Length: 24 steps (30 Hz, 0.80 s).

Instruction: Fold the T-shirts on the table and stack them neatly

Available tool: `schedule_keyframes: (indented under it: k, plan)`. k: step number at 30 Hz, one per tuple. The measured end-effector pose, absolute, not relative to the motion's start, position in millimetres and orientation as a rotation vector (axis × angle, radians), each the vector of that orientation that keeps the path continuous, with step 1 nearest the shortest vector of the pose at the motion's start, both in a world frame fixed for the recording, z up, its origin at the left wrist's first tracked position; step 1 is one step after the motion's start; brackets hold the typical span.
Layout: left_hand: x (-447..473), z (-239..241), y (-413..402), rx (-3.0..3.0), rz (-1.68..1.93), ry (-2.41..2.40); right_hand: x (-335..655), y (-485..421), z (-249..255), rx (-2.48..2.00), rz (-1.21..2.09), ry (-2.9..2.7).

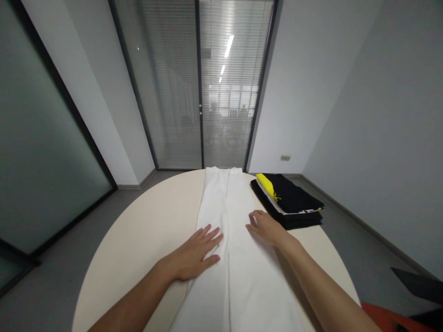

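Note:
A pair of white trousers [247,286] lies lengthwise over the table, its two legs side by side and reaching the far edge. The near end runs out of the bottom of the view. My left hand [197,253] rests flat on the left leg, fingers spread, with the fingertips close to the gap between the legs. At the outer edge of the right leg is my right hand [265,227], its fingers loosely bent and thumb apart, with no cloth seen between them. Whether it touches the fabric is hard to tell.
A stack of folded clothes [297,193], black with a yellow patch and a white layer, sits at the right of the round cream table [138,240]. Beyond stands a glass partition with blinds [173,92]. A red seat [391,318] shows at the lower right.

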<state>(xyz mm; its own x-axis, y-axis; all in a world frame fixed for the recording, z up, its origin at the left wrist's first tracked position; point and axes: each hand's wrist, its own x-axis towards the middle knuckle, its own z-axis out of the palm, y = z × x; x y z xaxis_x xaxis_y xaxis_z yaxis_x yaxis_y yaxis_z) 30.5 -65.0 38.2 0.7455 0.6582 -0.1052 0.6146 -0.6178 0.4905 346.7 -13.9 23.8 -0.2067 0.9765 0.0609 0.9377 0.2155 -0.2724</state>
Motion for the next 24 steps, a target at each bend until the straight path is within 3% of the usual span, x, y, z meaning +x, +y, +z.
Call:
schedule_keyframes:
  k: [16, 20, 24]
  plan:
    - [23.9, 19.8, -18.6, 2.538, 0.122, 1.271, 313.9, -7.4, 10.2, -1.979, 0.188, -2.245]
    - [16.3, 14.8, -26.8, 2.634, 0.184, 1.207, 309.8, -22.7, 26.4, -1.724, 0.126, -2.265]
    - [9.4, 9.6, -32.1, 2.667, 0.21, 1.171, 295.7, -48.3, 47.1, -1.224, 0.407, -2.479]
